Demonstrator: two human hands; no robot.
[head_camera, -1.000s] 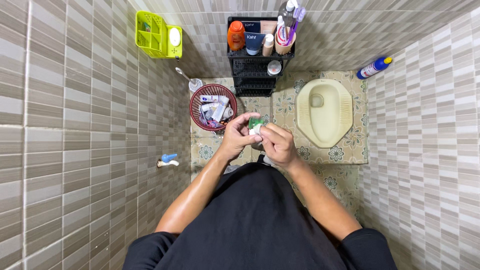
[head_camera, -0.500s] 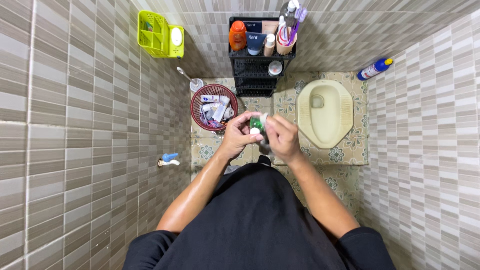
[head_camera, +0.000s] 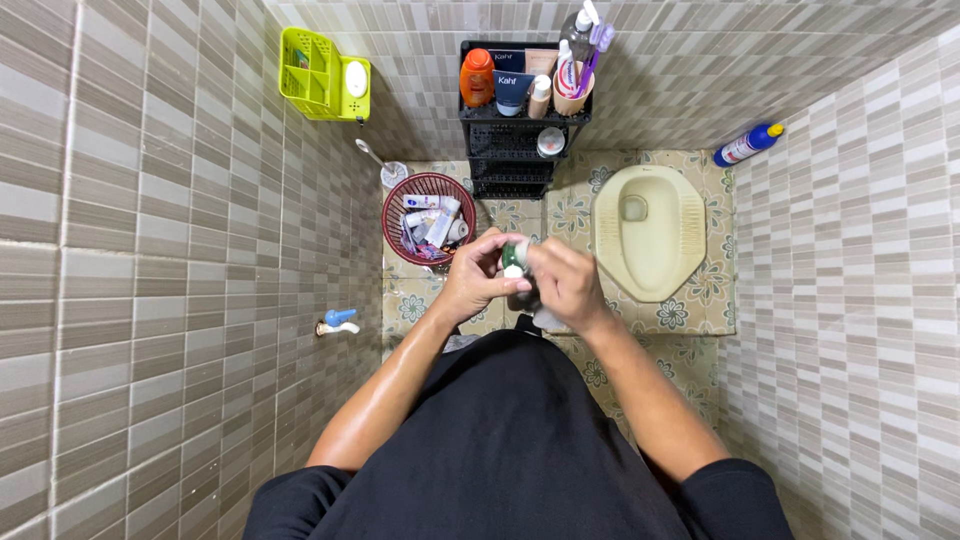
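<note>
Both my hands meet in front of my chest around a small green and white container (head_camera: 514, 257). My left hand (head_camera: 472, 283) grips it from the left, fingers curled about its side. My right hand (head_camera: 566, 284) covers its right side and top, so most of the container is hidden. Below the hands, on the patterned floor, stands a round red basket (head_camera: 395, 205) holding several tubes and small bottles.
A black rack (head_camera: 520, 130) with bottles, tubes and a cup of toothbrushes stands against the far wall. A cream squat toilet (head_camera: 648, 232) lies to the right, a blue-capped bottle (head_camera: 745, 146) beyond it. A lime wall basket (head_camera: 322, 76) and a blue tap (head_camera: 338, 322) are on the left wall.
My hands have stayed together on the container; the right hand has shifted over its top, hiding more of it. The view has barely moved.
</note>
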